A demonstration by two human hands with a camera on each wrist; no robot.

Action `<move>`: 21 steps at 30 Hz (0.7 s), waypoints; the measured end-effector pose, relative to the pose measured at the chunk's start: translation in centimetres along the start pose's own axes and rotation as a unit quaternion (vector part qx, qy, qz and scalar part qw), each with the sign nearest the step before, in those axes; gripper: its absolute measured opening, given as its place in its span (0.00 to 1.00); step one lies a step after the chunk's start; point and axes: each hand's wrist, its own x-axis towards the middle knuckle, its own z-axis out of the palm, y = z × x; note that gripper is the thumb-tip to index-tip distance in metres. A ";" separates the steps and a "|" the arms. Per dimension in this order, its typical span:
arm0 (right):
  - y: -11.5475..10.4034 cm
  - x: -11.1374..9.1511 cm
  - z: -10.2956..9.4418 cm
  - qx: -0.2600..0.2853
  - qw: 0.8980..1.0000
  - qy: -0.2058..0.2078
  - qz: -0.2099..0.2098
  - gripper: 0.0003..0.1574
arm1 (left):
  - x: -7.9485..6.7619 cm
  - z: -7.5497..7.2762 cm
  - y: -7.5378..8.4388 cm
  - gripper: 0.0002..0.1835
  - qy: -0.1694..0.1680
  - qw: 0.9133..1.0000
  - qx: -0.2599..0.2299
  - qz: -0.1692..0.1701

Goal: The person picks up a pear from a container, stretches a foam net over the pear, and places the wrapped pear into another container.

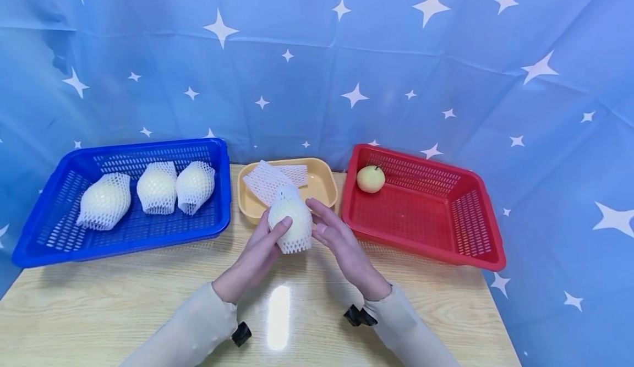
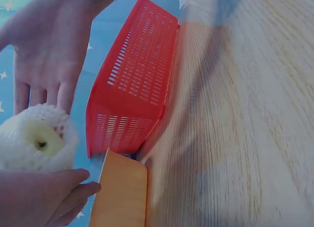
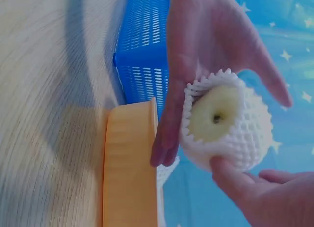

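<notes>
In the head view, a pale yellow pear in a white foam net (image 1: 292,223) is held above the table, in front of the small tray. My left hand (image 1: 258,254) grips it from the left side, thumb lying over the net. Close at its right side is my right hand (image 1: 343,245), fingers extended and fingertips right at the net. The left wrist view shows the pear's bare end (image 2: 43,136) through the net's opening, with the right hand's straight fingers (image 2: 51,92) at the far side. In the right wrist view the opening's toothed rim circles the pear's end (image 3: 216,116).
On the left a blue basket (image 1: 148,244) holds three netted pears (image 1: 157,187). A yellow tray (image 1: 327,182) with flat foam nets (image 1: 267,181) stands in the middle. The red basket (image 1: 421,221) on the right holds one bare pear (image 1: 370,179). A starry blue curtain (image 1: 307,70) hangs behind.
</notes>
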 end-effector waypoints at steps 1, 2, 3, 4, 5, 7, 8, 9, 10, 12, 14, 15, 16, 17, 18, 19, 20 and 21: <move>0.0 0.0 0.0 0.005 1.000 0.000 -0.006 0.39 | 0.1 0.0 0.0 0.35 0.011 1.000 -0.005 -0.004; 0.0 -0.1 0.0 0.007 1.000 0.002 -0.010 0.38 | 0.1 -0.1 0.0 0.34 0.020 1.000 -0.009 -0.006; 0.1 -0.1 0.1 0.007 1.000 0.005 -0.018 0.37 | 0.1 -0.1 -0.1 0.34 0.027 1.000 -0.012 -0.006; 0.3 0.0 0.1 -0.003 1.000 0.011 -0.026 0.36 | 0.2 -0.1 -0.1 0.33 0.033 0.999 -0.017 -0.005; 0.5 0.0 0.1 -0.022 0.999 0.020 -0.037 0.35 | 0.2 -0.1 -0.1 0.33 0.036 0.999 -0.023 -0.004; 1.0 0.0 0.3 -0.087 0.993 0.041 -0.063 0.36 | 0.1 -0.2 -0.1 0.33 0.040 0.999 -0.032 -0.002; 1.4 0.0 0.3 -0.127 0.988 0.050 -0.079 0.36 | 0.1 -0.2 0.0 0.33 0.038 0.999 -0.035 -0.001; 1.6 0.0 0.4 -0.166 0.979 0.058 -0.099 0.36 | 0.1 -0.2 0.0 0.33 0.036 0.999 -0.040 0.000; 1.8 0.0 0.5 -0.208 0.968 0.067 -0.120 0.36 | 0.1 -0.2 0.0 0.33 0.034 0.998 -0.045 0.000; 2.2 0.0 0.6 -0.277 0.943 0.080 -0.165 0.35 | 0.1 -0.2 0.1 0.33 0.030 0.998 -0.054 -0.002; 2.4 0.1 0.6 -0.319 0.921 0.086 -0.208 0.34 | 0.1 -0.2 0.2 0.33 0.027 0.998 -0.061 -0.002; 2.5 0.1 0.6 -0.336 0.910 0.089 -0.226 0.33 | 0.1 -0.1 0.2 0.33 0.027 0.998 -0.062 -0.001; 2.5 0.2 0.6 -0.350 0.901 0.093 -0.241 0.32 | 0.0 -0.1 0.3 0.33 0.028 0.998 -0.061 0.000; 2.6 0.3 0.6 -0.361 0.893 0.095 -0.253 0.30 | 0.0 -0.1 0.3 0.32 0.028 0.998 -0.059 0.002; 2.6 0.3 0.6 -0.366 0.888 0.096 -0.262 0.28 | 0.0 0.0 0.3 0.32 0.029 0.998 -0.057 0.005; 2.6 0.4 0.6 -0.369 0.884 0.098 -0.270 0.26 | 0.0 0.1 0.3 0.32 0.032 0.998 -0.054 0.007; 2.7 0.5 0.5 -0.372 0.880 0.099 -0.278 0.25 | 0.0 0.1 0.3 0.31 0.034 0.998 -0.051 0.008; 2.8 0.5 0.5 -0.372 0.879 0.098 -0.282 0.23 | -0.1 0.1 0.3 0.31 0.038 0.998 -0.045 0.009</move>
